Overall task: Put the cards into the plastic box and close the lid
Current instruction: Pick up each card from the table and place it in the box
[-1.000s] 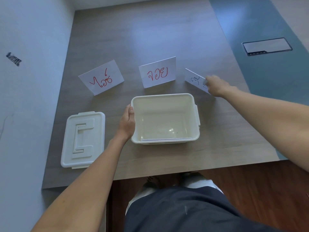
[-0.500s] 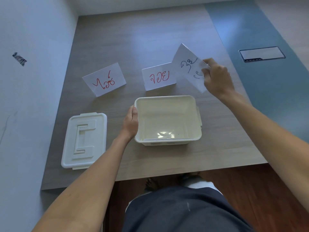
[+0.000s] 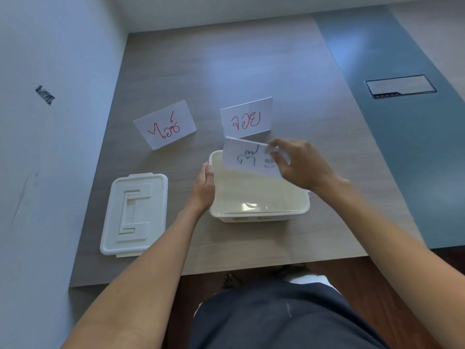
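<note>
Early in the task, by the look of it: nothing visible inside the open plastic box (image 3: 259,197) beyond a glare on its bottom, though part of the interior hidden behind the held card. Right hand (image 3: 302,167) raised over the far half of the box, fingers (image 3: 275,150) pinching the right end of a white card with dark handwriting (image 3: 247,159), held tilted above the far rim, not yet inside and not touching the box as far as can be told. Left hand (image 3: 205,187) pressed against the box's left wall, fingers together and curled over the rim near the far corner, apparently steadying it. Two more cards not yet collected, both propped up on the wooden counter (image 3: 251,71) beyond the box: the card with red writing on the left (image 3: 164,124), well apart from the box, and the middle card with red writing (image 3: 246,118), just behind the held one. White lid (image 3: 134,214) lying flat on the counter to the left of the box, near it but not touching, handle side up. So, judged from this: first card about to go in, two cards left to gather, then the lid to fetch from the left and press down onto the rim. None of the closing steps begun.
</note>
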